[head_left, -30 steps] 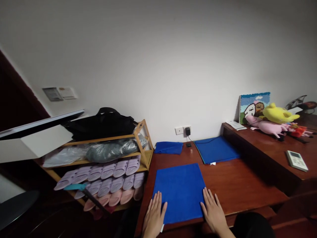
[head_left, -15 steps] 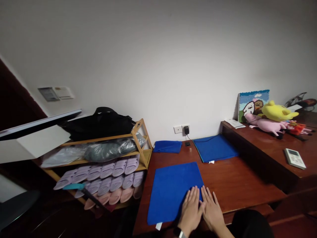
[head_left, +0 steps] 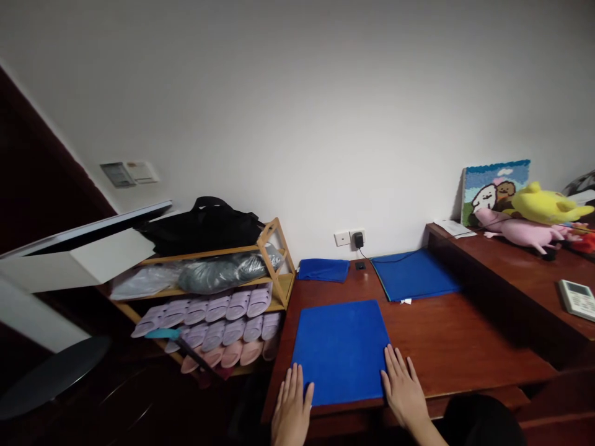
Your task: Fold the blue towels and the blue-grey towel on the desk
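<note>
My left hand [head_left: 291, 406] hides the near left corner of the blue cloth [head_left: 341, 353], and the bottom edge cuts off my wrist there and my right forearm [head_left: 430, 433]. The right edge crops the white keypad device [head_left: 579, 299] and red toy [head_left: 583, 242]. I can't read the blurred wall panels [head_left: 130, 174] or identify the wrapped grey bundle [head_left: 214, 275].

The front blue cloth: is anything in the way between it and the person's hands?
Nothing visible is. The left hand lies at the front cloth's near left corner, the right hand along its right edge. The two other cloths, one small, one larger, lie beyond it, nearer the wall.
</note>
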A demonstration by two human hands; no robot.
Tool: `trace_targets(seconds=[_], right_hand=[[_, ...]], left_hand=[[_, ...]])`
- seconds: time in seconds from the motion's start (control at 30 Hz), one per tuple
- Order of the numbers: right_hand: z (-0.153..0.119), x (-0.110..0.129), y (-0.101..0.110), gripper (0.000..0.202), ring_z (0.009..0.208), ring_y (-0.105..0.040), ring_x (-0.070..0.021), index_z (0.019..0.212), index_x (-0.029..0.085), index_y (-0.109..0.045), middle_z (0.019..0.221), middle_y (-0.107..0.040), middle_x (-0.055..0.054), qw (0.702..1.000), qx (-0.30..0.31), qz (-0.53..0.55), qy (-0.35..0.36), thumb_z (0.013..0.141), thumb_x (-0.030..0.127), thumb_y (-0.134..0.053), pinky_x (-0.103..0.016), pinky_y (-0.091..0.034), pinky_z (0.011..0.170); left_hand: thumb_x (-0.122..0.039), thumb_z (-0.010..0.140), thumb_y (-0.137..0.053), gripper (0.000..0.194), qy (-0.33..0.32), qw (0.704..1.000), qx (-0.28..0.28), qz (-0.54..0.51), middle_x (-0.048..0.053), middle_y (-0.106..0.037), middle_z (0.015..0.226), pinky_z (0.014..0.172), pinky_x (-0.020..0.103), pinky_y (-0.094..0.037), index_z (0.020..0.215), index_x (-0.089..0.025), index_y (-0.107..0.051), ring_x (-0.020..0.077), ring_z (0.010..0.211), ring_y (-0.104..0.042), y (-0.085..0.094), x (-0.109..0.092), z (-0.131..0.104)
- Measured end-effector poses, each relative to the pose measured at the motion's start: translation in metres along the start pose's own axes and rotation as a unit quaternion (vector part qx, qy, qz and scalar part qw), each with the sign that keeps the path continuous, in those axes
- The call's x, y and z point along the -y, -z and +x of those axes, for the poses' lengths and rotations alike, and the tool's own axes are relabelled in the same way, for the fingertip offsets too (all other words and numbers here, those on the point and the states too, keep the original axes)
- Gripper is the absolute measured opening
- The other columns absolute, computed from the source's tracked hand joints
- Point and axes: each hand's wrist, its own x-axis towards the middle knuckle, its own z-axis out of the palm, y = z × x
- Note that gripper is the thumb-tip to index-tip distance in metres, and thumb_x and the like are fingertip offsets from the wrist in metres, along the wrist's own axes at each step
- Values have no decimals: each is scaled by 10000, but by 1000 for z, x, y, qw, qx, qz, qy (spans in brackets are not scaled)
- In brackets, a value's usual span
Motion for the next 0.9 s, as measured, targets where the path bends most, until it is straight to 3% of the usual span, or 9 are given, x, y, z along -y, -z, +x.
trace_targets(seconds=[0.1, 0.23, 0.37, 0.57, 0.63, 0.73, 0.9], right_hand=[[-1, 1, 5, 650, 1594, -271, -286, 1632, 194, -372, 1698, -320, -47, 1000, 3, -4, 0, 1061, 480, -249, -549, -177, 1308], [-13, 1, 5, 640, 1599, -256, -287, 1636, 201, -360, 1700, -303, -30, 1000, -19, -6, 4, 1071, 474, -233, -551, -179, 1309], [-28, -2, -9, 629, 1588, -287, -287, 1639, 243, -363, 1688, -349, -24, 998, -53, 6, 20, 1079, 497, -226, -534, -226, 1300], [-31, -8, -18, 624, 1569, -332, -290, 1618, 244, -410, 1676, -366, -17, 998, -45, 5, 33, 1079, 519, -258, -523, -283, 1286], [-30, -8, -17, 634, 1570, -330, -286, 1618, 229, -408, 1681, -347, -15, 999, -37, 3, 33, 1079, 525, -253, -515, -287, 1286], [-29, -7, -17, 633, 1569, -333, -289, 1619, 225, -405, 1683, -339, -17, 999, -34, 3, 29, 1079, 520, -258, -523, -293, 1283], [-27, -10, -24, 605, 1563, -343, -298, 1603, 213, -436, 1679, -350, -34, 999, -33, -2, 35, 1071, 466, -296, -538, -308, 1277]], left_hand=[[-487, 1077, -322, 700, -3, 999, -41, 3, 105, -417, 1681, 1232, 492, -431, 1691, -186, -172, 290, 1536, -406, -4, 15, -8], [-497, 1075, -335, 719, -2, 997, -75, 8, 122, -414, 1679, 1232, 499, -432, 1693, -174, -158, 296, 1528, -421, -7, 8, -9], [-485, 1071, -331, 698, -4, 996, -92, 8, 107, -477, 1643, 1225, 495, -444, 1689, -189, -198, 291, 1508, -457, -11, 6, -9], [-488, 1069, -309, 691, 7, 995, -99, 4, 76, -483, 1639, 1236, 510, -433, 1695, -228, -171, 291, 1498, -473, -15, 17, -19], [-480, 1075, -297, 691, 10, 995, -101, 1, 89, -468, 1645, 1239, 525, -428, 1695, -212, -152, 296, 1508, -455, -11, 13, -17], [-417, 1094, -264, 635, -14, 996, -90, -17, 73, -430, 1667, 1262, 524, -398, 1690, -224, -160, 275, 1540, -401, 0, -23, -5], [-431, 1103, -309, 614, -176, 980, 20, -91, -4, -315, 1716, 1268, 465, -404, 1683, -312, -147, 241, 1565, -357, 14, -141, 19]])
